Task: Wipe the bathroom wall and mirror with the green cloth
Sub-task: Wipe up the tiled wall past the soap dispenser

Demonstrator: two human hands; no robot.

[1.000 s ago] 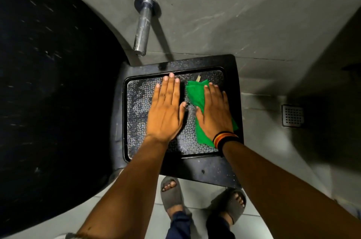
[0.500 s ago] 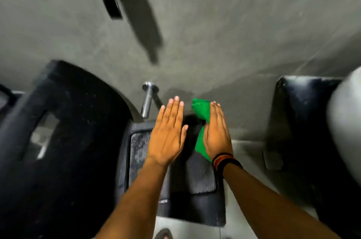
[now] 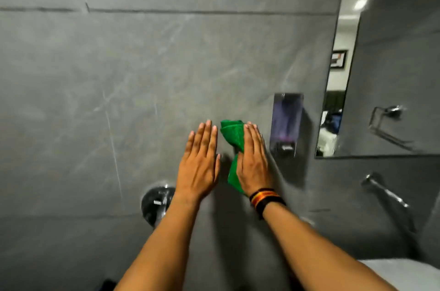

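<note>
The grey tiled bathroom wall (image 3: 142, 71) fills most of the view. My right hand (image 3: 253, 160), with a striped wristband, lies flat with the green cloth (image 3: 232, 133) held under its palm and fingers; the cloth bunches out on the hand's left side. Whether the cloth touches the wall cannot be told. Just left of it, my left hand (image 3: 198, 164) is held flat with fingers together and holds nothing. The mirror (image 3: 381, 76) hangs at the upper right, apart from both hands.
A soap dispenser (image 3: 285, 124) is fixed to the wall right of my right hand. A round chrome valve (image 3: 156, 202) sits below my left hand. A chrome tap (image 3: 385, 192) and a white basin rim (image 3: 404, 267) are at the lower right.
Both hands have come up from the black patterned tray onto the wall, the cloth still under my right hand. The view has swung up from the floor to the wall and mirror.
</note>
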